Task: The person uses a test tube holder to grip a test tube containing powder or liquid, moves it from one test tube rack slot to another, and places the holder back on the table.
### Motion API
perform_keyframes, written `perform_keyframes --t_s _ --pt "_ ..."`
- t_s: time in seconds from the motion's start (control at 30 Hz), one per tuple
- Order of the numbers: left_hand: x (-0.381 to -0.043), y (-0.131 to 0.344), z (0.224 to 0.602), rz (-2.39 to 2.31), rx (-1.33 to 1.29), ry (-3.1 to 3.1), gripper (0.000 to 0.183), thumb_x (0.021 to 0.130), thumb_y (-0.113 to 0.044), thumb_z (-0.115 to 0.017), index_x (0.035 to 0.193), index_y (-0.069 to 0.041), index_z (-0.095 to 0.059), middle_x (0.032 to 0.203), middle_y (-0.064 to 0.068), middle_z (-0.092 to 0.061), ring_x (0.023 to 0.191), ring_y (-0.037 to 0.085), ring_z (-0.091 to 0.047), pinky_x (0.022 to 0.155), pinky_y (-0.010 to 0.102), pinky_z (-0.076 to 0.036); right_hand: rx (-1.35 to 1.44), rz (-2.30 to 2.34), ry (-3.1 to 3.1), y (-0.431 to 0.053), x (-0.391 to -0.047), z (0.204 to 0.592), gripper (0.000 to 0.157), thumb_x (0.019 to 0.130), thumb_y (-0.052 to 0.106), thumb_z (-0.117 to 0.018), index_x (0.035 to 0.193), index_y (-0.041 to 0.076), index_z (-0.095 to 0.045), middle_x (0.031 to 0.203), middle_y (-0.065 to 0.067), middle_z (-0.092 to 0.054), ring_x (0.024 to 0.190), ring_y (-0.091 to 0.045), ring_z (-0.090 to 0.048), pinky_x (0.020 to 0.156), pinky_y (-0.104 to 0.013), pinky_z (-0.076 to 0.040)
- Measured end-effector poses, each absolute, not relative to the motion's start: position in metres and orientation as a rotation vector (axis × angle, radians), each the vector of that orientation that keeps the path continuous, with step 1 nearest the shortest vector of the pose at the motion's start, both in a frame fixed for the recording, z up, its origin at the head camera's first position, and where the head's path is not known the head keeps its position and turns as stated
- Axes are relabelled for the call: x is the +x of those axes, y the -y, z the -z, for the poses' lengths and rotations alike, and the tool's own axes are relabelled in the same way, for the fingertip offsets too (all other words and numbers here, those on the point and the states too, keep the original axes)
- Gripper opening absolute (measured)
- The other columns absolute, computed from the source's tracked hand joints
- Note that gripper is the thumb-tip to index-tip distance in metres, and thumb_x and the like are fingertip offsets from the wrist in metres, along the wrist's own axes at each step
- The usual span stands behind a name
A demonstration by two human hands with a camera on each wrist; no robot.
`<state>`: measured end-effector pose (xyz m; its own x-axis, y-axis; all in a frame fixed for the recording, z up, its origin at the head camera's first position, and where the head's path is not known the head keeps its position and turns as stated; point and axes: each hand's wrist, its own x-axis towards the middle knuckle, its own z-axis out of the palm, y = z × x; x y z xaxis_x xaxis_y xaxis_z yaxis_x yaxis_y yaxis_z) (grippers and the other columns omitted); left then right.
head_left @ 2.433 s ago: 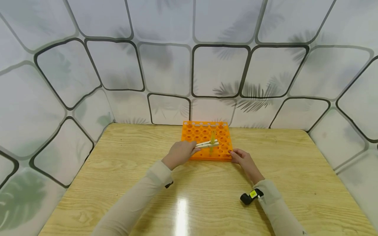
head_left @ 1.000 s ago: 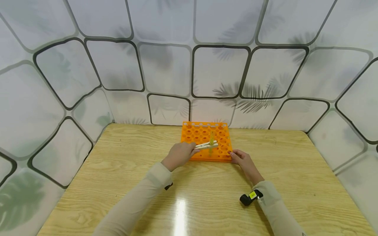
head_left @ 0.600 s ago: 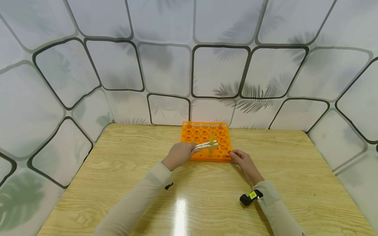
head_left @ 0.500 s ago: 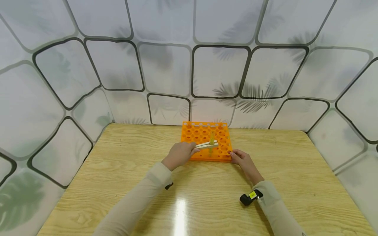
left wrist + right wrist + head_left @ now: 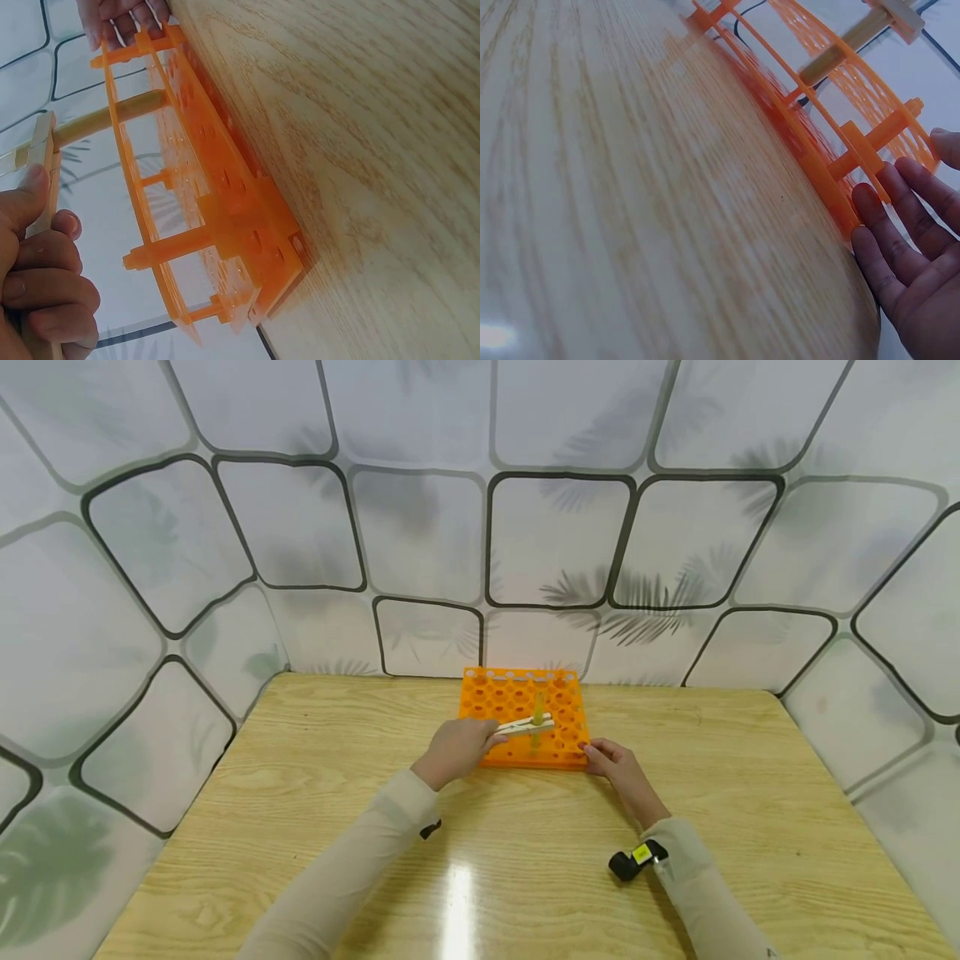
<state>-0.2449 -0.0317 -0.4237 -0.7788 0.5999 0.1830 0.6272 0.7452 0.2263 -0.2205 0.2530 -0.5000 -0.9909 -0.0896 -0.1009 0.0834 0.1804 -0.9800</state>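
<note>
Fingers (image 5: 52,289) of the left hand (image 5: 459,748) curl round a wooden clip (image 5: 516,728); the right hand (image 5: 617,768) pinches the near right corner of an orange rack (image 5: 532,762) on a wooden table (image 5: 555,893). The clip grips a yellow tube (image 5: 86,126) standing through the rack's upper deck. Working well here likely means bracing the rack and keeping the tube square to its hole. Behind, a patterned wall (image 5: 427,539).

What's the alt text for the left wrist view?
Left hand holding a wooden clip pinched on a yellowish tube set into an orange rack on a wood-grain table. The right hand touches the rack's far end.
</note>
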Motion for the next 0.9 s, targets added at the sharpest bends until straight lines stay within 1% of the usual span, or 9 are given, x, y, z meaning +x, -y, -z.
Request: perform_keyframes --t_s 0.23,0.43,0.6,0.8,0.9 --pt "-0.2469 0.0321 0.4247 0.416 -1.005 2.832 0.039 0.097 -0.035 -0.048 0.067 -0.013 -0.037 0.053 -0.005 -0.027 0.045 0.008 -0.023 0.045 0.021 -0.021 -0.016 1.934 -2.307 -0.2536 -0.2215 0.4987 0.048 0.098 0.032 -0.051 0.121 -0.01 -0.049 0.106 0.011 -0.058 0.091 0.004 -0.059 0.079 -0.019 -0.052" --pt "-0.2473 0.0322 0.4242 0.403 -1.003 2.847 0.038 0.097 -0.036 -0.047 0.067 -0.014 -0.037 0.053 -0.005 -0.027 0.045 0.008 -0.023 0.045 0.02 -0.022 0.004 1.918 -2.314 -0.2533 -0.2229 0.4994 0.049 0.098 0.032 -0.049 0.124 -0.01 -0.048 0.118 -0.003 -0.057 0.091 0.005 -0.058 0.079 -0.019 -0.051" --pt "-0.2451 0.0321 0.4227 0.416 -1.0 2.859 0.037 0.097 -0.034 -0.047 0.067 -0.014 -0.038 0.053 -0.005 -0.027 0.045 0.008 -0.024 0.046 0.021 -0.022 0.007 1.908 -2.318 -0.2532 -0.2226 0.4984 0.049 0.099 0.032 -0.049 0.124 -0.01 -0.048 0.12 -0.004 -0.057 0.091 0.006 -0.058 0.08 -0.018 -0.051" --pt "-0.2434 0.032 0.4214 0.415 -0.993 2.87 0.038 0.097 -0.034 -0.047 0.066 -0.014 -0.037 0.053 -0.005 -0.025 0.045 0.008 -0.023 0.046 0.021 -0.022 0.004 1.897 -2.322 -0.2528 -0.2202 0.4961 0.049 0.099 0.031 -0.048 0.125 -0.012 -0.047 0.124 -0.011 -0.056 0.091 0.007 -0.057 0.082 -0.02 -0.051" --pt "-0.2431 0.0319 0.4216 0.415 -0.99 2.869 0.038 0.097 -0.033 -0.048 0.066 -0.014 -0.037 0.053 -0.004 -0.025 0.045 0.008 -0.023 0.045 0.021 -0.022 0.007 1.903 -2.316 -0.2524 -0.2194 0.4965 0.049 0.099 0.031 -0.049 0.124 -0.011 -0.047 0.12 -0.007 -0.057 0.091 0.007 -0.057 0.082 -0.02 -0.051"
